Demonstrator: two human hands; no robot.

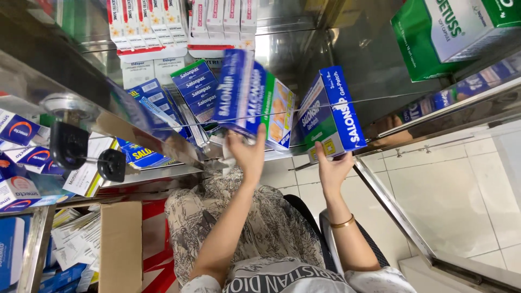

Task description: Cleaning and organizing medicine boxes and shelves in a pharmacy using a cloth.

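My left hand [247, 153] reaches up into a glass cabinet and grips the lower end of a blue and white carton [239, 92] that leans against a green and orange box [279, 111]. My right hand [332, 169], with a gold bangle on the wrist, holds the bottom of a second blue, white and green carton [331, 114], tilted and apart from the first. Both arms stretch forward over my lap, which is covered by a patterned dress.
More blue boxes [195, 89] and red and white boxes [146, 24] fill the shelf behind. A metal cabinet frame [391, 206] runs diagonally at the right over white floor tiles. A large green box [434, 38] sits top right. A cardboard box [120, 244] stands lower left.
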